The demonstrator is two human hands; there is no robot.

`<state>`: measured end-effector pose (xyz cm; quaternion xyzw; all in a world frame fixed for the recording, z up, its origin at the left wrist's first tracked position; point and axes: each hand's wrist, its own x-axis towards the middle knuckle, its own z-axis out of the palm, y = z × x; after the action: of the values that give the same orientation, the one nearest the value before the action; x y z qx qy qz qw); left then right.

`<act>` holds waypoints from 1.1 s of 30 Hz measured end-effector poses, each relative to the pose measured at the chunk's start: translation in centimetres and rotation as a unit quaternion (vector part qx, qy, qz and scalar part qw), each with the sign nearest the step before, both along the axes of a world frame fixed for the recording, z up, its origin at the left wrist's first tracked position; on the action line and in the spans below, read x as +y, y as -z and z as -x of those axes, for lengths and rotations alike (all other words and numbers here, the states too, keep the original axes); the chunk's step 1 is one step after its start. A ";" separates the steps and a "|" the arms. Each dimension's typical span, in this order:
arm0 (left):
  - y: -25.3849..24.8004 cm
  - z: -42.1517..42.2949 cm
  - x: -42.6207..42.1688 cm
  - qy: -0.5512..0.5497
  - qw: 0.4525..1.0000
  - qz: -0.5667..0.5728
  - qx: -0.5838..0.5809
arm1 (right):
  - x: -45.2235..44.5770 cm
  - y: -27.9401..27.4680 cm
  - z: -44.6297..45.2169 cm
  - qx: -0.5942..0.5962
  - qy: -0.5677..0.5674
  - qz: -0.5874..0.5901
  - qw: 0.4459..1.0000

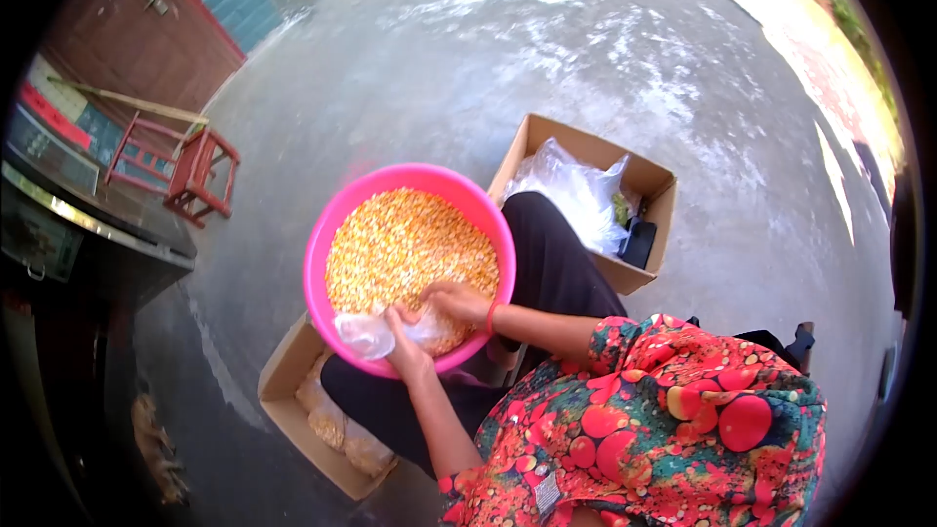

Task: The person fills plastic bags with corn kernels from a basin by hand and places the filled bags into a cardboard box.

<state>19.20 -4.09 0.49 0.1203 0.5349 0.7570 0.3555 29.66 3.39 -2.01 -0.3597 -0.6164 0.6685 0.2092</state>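
A pink tub full of yellow corn kernels sits between my knees. Over its near edge, my left hand is closed around a clear plastic bag, part of which bulges out to the left of the hand. My right hand, with a red band at the wrist, is right beside it above the kernels. Its fingers are curled in at the bag; their tips are partly hidden.
A cardboard box with clear plastic bags and a black object stands beyond my right leg. Another box by my left leg holds filled bags. A red wooden stool stands near the door; an animal lies lower left.
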 end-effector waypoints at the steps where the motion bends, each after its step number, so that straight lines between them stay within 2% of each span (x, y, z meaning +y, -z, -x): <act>1: 1.1 0.5 0.0 0.014 1.000 -0.008 0.008 | -0.1 2.4 1.0 0.018 0.040 -0.046 0.998; 3: 2.0 0.9 -0.2 0.043 0.997 -0.027 0.054 | -0.3 2.0 1.1 0.017 0.030 -0.144 0.989; 4: 1.9 0.6 -0.2 0.009 0.998 -0.016 0.060 | -0.3 1.9 1.0 0.024 0.020 -0.177 0.984; 5: 2.0 1.2 -0.5 0.018 0.992 0.023 0.124 | -0.3 1.1 0.7 0.043 -0.013 -0.163 0.986; 6: 0.0 0.2 -0.4 -0.025 0.991 -0.011 0.134 | -0.5 0.6 0.6 0.065 -0.051 -0.145 0.986; 8: -1.5 0.9 -1.0 0.024 0.982 -0.001 0.187 | -0.5 1.3 1.0 0.036 -0.103 -0.279 0.954; 9: -1.2 1.0 -0.8 0.031 0.981 -0.006 0.189 | -0.8 1.9 1.6 0.024 -0.089 -0.373 0.923; 12: -1.0 0.2 -0.1 0.025 0.986 0.016 0.162 | -1.8 -0.5 0.9 -0.050 -0.117 -0.398 0.909; 13: -1.7 -1.3 0.0 0.033 0.975 0.031 0.218 | -1.8 0.0 1.0 -0.045 -0.117 -0.421 0.899; 14: -2.5 -2.3 -0.1 0.041 0.960 0.046 0.273 | -1.7 0.2 1.1 -0.046 -0.114 -0.422 0.898; 16: -3.8 -2.4 -0.3 0.087 0.951 0.071 0.288 | -0.9 1.3 1.2 0.111 -0.182 -0.309 0.927; 18: -4.1 -1.5 -0.6 0.132 0.934 0.028 0.332 | -0.5 2.3 1.0 0.139 -0.199 -0.269 0.932; 20: -4.3 -1.1 -0.6 0.120 0.942 0.009 0.314 | -0.8 2.5 0.6 0.171 -0.219 -0.225 0.934; 22: -5.3 -1.1 -0.6 0.166 0.952 0.059 0.251 | -1.2 0.5 -0.3 0.028 -0.169 -0.445 0.879; 23: -5.7 -1.5 -0.6 0.160 0.952 0.060 0.255 | -1.9 0.1 0.3 0.001 -0.160 -0.485 0.860; 25: -6.6 -3.5 -0.6 0.256 0.911 0.026 0.321 | -2.7 0.1 0.7 0.014 -0.157 -0.464 0.872; 26: -6.7 -4.0 -0.8 0.245 0.913 0.029 0.326 | -3.2 0.2 0.9 0.033 -0.158 -0.432 0.887; 28: -6.9 -4.7 -1.0 0.310 0.883 0.012 0.353 | -3.6 1.1 1.4 0.068 -0.156 -0.355 0.919; 29: -7.4 -4.8 -1.0 0.294 0.887 0.016 0.356 | -3.6 1.3 1.5 0.080 -0.151 -0.319 0.932; 31: -9.6 -4.9 -1.7 0.327 0.851 0.016 0.410 | -3.0 1.8 1.1 0.098 -0.128 -0.243 0.957; 32: -12.0 -5.4 -2.2 0.294 0.811 -0.043 0.504 | -2.7 2.2 0.9 0.102 -0.121 -0.208 0.965; 33: -14.3 -6.0 -3.2 0.302 0.810 -0.072 0.498 | -2.2 2.3 0.5 0.103 -0.110 -0.178 0.972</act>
<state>25.18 -7.27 14.81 0.6612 0.5197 0.4843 0.2412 29.14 1.23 -4.36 -0.1756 -0.7364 0.6003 0.2580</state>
